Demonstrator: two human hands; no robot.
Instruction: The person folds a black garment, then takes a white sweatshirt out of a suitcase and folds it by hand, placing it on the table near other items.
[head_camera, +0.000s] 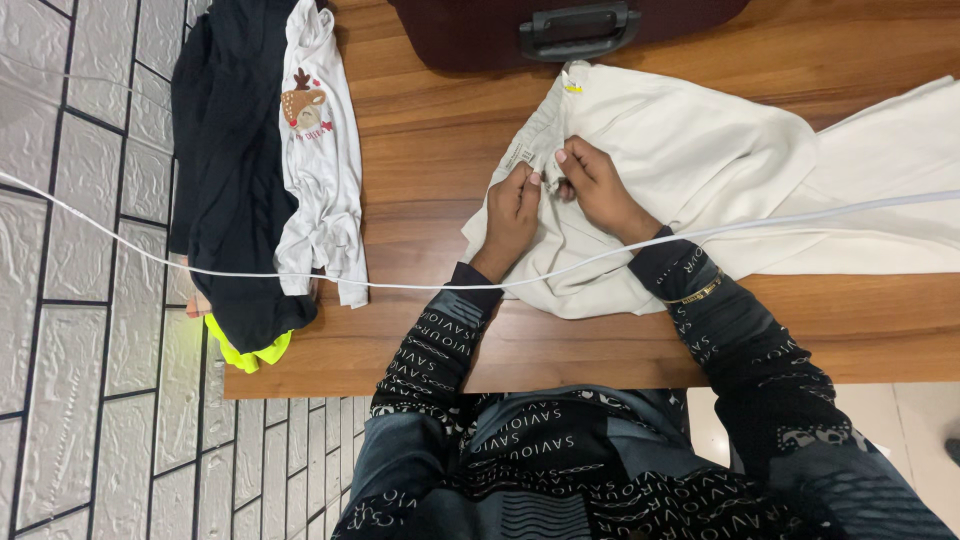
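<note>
A cream-white pair of trousers (700, 170) lies spread on the wooden table (420, 130), its waistband toward the left. My left hand (515, 210) pinches the fabric at the waistband near a small sewn-in label. My right hand (595, 185) grips the same waistband edge just to the right, fingers curled into the cloth. Both hands sit close together, almost touching. Dark patterned sleeves cover both arms, and a gold bracelet (697, 293) circles my right wrist.
A pile of clothes hangs over the table's left end: a black garment (230, 170), a white child's top with a deer picture (320, 140), something neon yellow (248, 350) beneath. A dark maroon suitcase (560, 25) stands at the far edge. A white cable (300, 275) crosses the view.
</note>
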